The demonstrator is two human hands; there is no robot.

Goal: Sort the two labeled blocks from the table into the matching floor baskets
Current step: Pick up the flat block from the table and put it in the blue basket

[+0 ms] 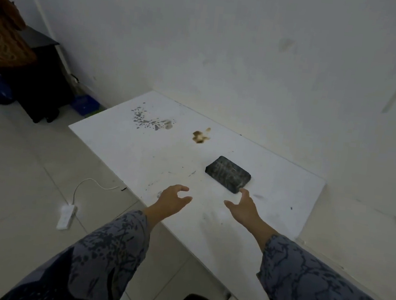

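Note:
One dark rectangular block with faint markings on top lies flat on the white table, right of its middle. My right hand hovers just in front of the block, fingers spread, one fingertip close to its near corner. My left hand is held over the table's front edge, fingers curled apart and holding nothing. Only this one block is visible. A blue basket sits on the floor beyond the table's far left corner, partly hidden.
The table stands against a white wall and bears dark specks and a brown stain. A white power strip with its cord lies on the tiled floor at left. Dark furniture stands at far left.

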